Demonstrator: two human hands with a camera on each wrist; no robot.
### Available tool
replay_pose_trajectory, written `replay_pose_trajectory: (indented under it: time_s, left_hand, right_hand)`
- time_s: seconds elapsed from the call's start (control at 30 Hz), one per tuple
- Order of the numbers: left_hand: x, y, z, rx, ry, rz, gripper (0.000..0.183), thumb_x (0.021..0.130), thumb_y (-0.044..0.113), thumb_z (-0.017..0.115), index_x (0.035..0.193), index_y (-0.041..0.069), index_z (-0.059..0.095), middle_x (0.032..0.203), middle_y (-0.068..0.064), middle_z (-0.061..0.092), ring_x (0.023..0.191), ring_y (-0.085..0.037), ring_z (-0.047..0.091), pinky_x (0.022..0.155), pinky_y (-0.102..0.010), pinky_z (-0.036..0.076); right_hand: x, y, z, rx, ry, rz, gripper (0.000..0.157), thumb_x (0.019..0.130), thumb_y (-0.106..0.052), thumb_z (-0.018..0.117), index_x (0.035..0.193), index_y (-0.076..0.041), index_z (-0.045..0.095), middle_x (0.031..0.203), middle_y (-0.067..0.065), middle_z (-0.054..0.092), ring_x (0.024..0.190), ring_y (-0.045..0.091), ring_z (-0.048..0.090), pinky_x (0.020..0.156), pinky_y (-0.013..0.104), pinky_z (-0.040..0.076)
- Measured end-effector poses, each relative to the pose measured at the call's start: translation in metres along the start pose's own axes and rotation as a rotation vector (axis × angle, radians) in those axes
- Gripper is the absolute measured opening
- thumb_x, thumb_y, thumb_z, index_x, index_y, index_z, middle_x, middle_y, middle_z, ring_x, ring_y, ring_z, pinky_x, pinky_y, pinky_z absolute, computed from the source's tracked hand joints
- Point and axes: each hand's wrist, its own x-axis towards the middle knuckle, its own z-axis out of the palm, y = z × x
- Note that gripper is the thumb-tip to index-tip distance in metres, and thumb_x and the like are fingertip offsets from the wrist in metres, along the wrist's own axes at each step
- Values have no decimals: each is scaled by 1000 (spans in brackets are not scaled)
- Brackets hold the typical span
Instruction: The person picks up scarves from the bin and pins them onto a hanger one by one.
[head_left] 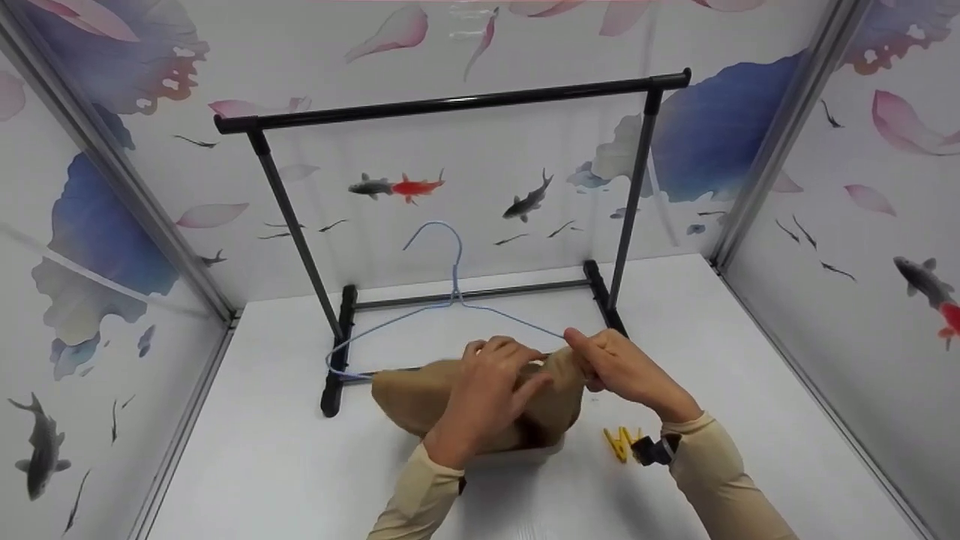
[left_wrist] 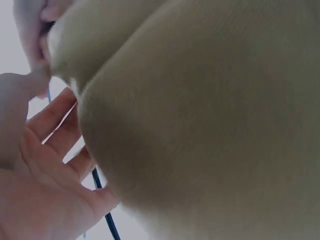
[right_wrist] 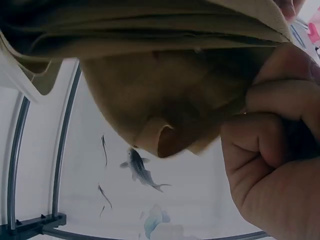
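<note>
a beige sleeve (head_left: 420, 487) lies nearest, and its left hand (head_left: 487, 386) touches the brown cloth (head_left: 420, 386), grip slack. the right hand (head_left: 626, 367) has its grip pinched on the cloth's edge beside the blue hanger (head_left: 455, 291). the cloth, over the hanger's lower bar, looks only partly arranged; left to do, probably: straightening it, hooking the rail (head_left: 450, 103), maybe adding the yellow clips (head_left: 616, 445).

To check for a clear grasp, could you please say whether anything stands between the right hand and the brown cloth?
Nothing visible does: the right hand grips the edge of the brown cloth near the blue wire hanger.
</note>
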Motion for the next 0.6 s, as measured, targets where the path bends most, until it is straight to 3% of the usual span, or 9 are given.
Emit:
replay_pose_trajectory:
  time_s: [0.13, 0.23, 0.3, 0.4, 0.47, 0.6]
  left_hand:
    - [-18, -21, -11, 64, -82, -54, 37, 93, 44, 73, 116, 16, 73, 112, 1, 74, 109, -18, 67, 98, -50, 48]
    - [-28, -39, -22, 59, -103, -67, 26, 92, 32, 77, 111, 14, 75, 105, 1, 75, 101, -16, 70, 95, -46, 51]
    - [-32, -49, -28, 31, -96, -40, 16, 93, 23, 76, 105, 13, 77, 98, 2, 76, 93, -14, 71, 90, -41, 54]
    - [-33, -60, -35, 6, 17, 7, 8, 93, 12, 76, 100, 13, 79, 94, 1, 77, 93, -16, 72, 88, -41, 55]
    - [-32, -65, -39, 50, 112, 12, 8, 92, 9, 76, 98, 13, 80, 94, 0, 77, 96, -19, 72, 89, -45, 55]
    - [-31, -75, -48, 166, 224, -82, 6, 90, 4, 74, 92, 9, 77, 92, -5, 76, 96, -26, 71, 91, -53, 53]
  right_hand:
    - [-4, 6, -5, -19, 34, 24, 63, 111, -39, 40, 60, -3, 36, 56, -7, 31, 48, 7, 28, 45, 21, 24]
    - [-7, 9, -9, -2, 60, 26, 64, 111, -40, 41, 60, -2, 35, 55, -7, 31, 47, 8, 28, 44, 21, 22]
    - [-8, 10, -11, 17, 49, 21, 65, 111, -40, 40, 60, -1, 35, 55, -6, 31, 46, 8, 28, 44, 21, 23]
    - [-10, 10, -14, 25, 16, 8, 65, 112, -38, 39, 61, 1, 36, 55, -5, 34, 47, 8, 31, 46, 21, 26]
    - [-12, 9, -17, 28, 9, 2, 64, 112, -36, 38, 61, 2, 37, 55, -4, 35, 48, 8, 33, 47, 22, 28]
    - [-15, 6, -23, 28, 35, 1, 64, 112, -37, 38, 62, 3, 38, 55, -3, 36, 48, 9, 35, 47, 22, 28]
